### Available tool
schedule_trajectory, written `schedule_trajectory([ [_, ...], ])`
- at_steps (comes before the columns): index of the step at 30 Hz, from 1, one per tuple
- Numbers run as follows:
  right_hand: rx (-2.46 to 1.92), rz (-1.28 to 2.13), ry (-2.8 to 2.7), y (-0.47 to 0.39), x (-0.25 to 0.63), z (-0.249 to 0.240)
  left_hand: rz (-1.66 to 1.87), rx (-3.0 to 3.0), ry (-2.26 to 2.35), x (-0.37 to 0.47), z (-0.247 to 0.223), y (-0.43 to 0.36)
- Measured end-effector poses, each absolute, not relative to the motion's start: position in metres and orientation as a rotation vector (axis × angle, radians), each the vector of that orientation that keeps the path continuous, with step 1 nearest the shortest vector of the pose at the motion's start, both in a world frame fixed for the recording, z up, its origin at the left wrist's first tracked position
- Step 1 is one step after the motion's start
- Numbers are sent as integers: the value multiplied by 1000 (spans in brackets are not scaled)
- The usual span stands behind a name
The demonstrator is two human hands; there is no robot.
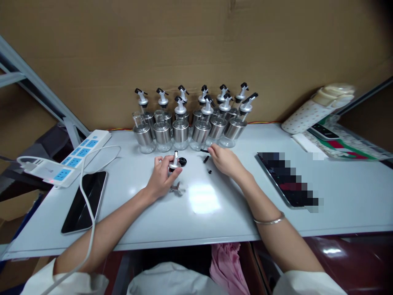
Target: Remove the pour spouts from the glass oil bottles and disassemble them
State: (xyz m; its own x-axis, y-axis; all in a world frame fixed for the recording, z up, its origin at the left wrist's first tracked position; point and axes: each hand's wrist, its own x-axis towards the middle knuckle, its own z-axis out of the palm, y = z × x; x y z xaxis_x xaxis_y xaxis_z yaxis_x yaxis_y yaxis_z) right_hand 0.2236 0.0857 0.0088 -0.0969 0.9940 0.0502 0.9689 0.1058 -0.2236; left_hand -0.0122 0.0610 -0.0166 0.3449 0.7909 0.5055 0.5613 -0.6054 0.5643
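My left hand (161, 176) holds a silver pourer part (175, 162) upright between thumb and fingers. A round black piece (182, 161) lies just to its right, and a small silver piece (178, 188) lies below. My right hand (224, 159) is closed, its fingertips pinching the end of a thin black piece (204, 150). Two small black pieces, one longer (206, 159) and one shorter (210, 172), lie left of that hand. Behind both hands stand several glass and steel bottles (180, 133), most with silver and black pourers; two at the front left (161, 133) have bare glass necks.
A power strip (82, 153) with a white cable and a tablet (85, 200) lie at the left. At the right are a phone (281, 180), a dotted flask (313, 108) and a black device (324, 132). Cardboard (196, 45) rises behind the table (227, 217).
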Motion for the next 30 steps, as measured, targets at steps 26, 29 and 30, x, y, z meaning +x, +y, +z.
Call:
schedule_trajectory([
  [26,-1594,229,-2246,98,233,-17,1089,2296,1173,-14,-19,61],
  [29,-1542,228,-2264,100,235,-19,1080,2296,1172,-14,-19,61],
  [30,-1525,224,-2266,100,235,-20,1077,2295,1176,-14,-19,61],
])
